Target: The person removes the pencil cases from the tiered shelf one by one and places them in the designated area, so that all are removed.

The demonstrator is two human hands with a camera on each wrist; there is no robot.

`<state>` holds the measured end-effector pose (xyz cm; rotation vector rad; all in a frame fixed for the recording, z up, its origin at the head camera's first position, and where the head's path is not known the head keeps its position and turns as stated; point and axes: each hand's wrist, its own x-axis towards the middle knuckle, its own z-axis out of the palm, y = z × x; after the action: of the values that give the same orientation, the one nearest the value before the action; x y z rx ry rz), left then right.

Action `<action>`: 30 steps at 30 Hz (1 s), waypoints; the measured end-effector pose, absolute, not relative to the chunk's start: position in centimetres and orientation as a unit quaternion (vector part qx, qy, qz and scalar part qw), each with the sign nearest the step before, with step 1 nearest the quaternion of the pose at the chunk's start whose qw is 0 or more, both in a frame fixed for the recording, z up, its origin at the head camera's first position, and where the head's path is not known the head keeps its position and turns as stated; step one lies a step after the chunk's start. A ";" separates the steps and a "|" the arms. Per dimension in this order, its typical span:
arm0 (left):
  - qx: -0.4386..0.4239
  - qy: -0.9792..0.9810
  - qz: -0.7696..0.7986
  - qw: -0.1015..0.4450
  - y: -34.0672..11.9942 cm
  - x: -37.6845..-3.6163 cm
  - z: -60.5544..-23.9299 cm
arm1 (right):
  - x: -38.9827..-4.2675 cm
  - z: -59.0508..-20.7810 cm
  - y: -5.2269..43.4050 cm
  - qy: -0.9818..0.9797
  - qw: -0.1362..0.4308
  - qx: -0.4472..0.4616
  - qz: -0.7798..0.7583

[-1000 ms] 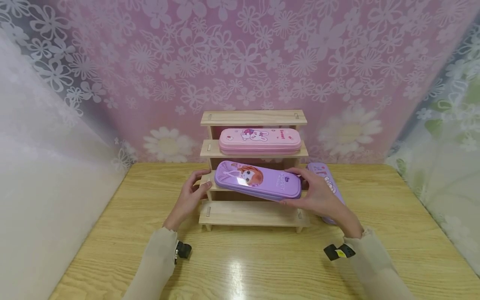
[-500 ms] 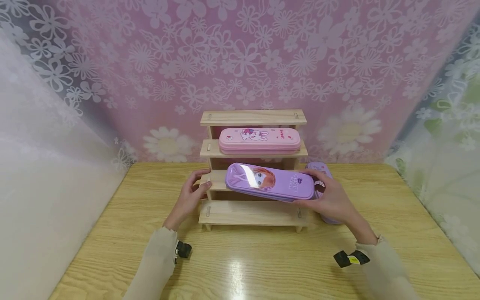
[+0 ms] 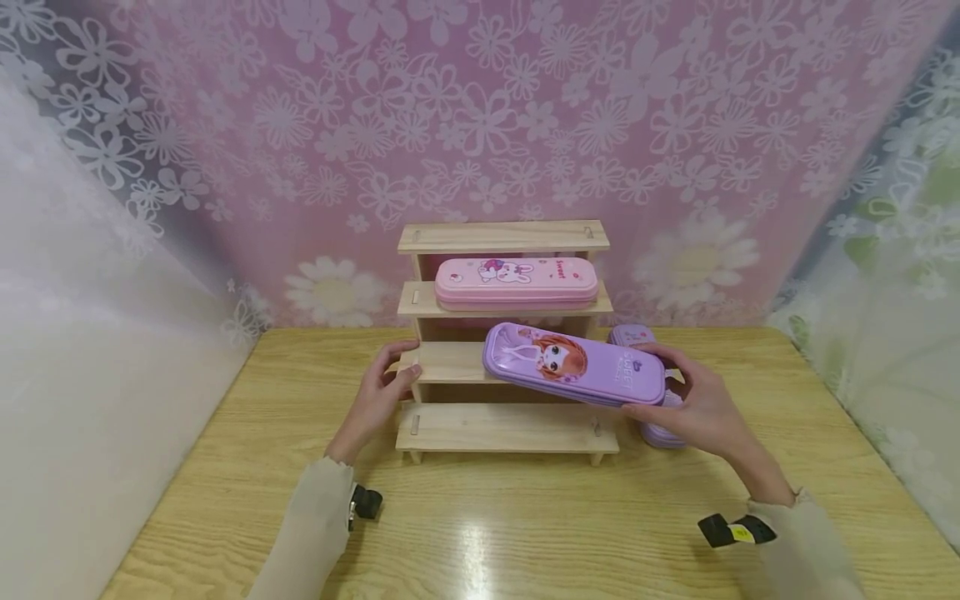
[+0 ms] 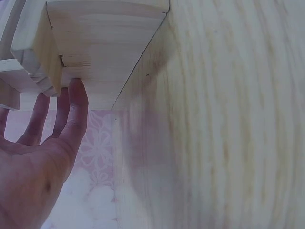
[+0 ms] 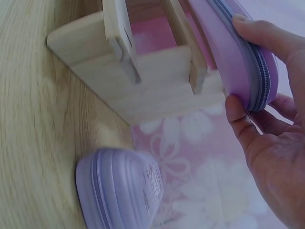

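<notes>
A purple pencil case with a red-haired girl printed on its lid is held by its right end in my right hand, tilted and off the shelf board. In the right wrist view, its zipper runs between thumb and fingers. The wooden tiered shelf stands in the middle of the table. My left hand holds the left end of its third board from the top, thumb on the board. In the left wrist view the fingers reach around the board's end. A pink pencil case with a rabbit lies on the second board.
Another lilac pencil case lies on the table right of the shelf, partly hidden behind the right hand and the held case. A pink flowered curtain hangs behind, with pale curtains at both sides.
The right hand has moved the purple pencil case rightward, away from the left end of the third board. The left hand has stayed on the shelf.
</notes>
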<state>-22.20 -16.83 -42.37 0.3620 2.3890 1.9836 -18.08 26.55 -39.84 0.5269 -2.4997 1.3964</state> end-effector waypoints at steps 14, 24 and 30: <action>0.111 0.762 0.637 0.007 -16.8 -22.4 -42.8 | -16.4 -39.4 31.4 -0.857 0.149 0.172 0.462; 0.113 0.764 0.636 0.005 -16.8 -22.2 -42.6 | -15.2 -39.6 34.1 -0.863 0.165 0.140 0.457; 0.116 0.760 0.640 0.006 -16.7 -22.3 -42.5 | -14.4 -39.5 35.9 -0.872 0.169 0.114 0.444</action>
<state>-22.26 -16.72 -42.50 0.3620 2.3786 2.0023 -14.42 35.90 -39.49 0.3227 -2.4801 1.2626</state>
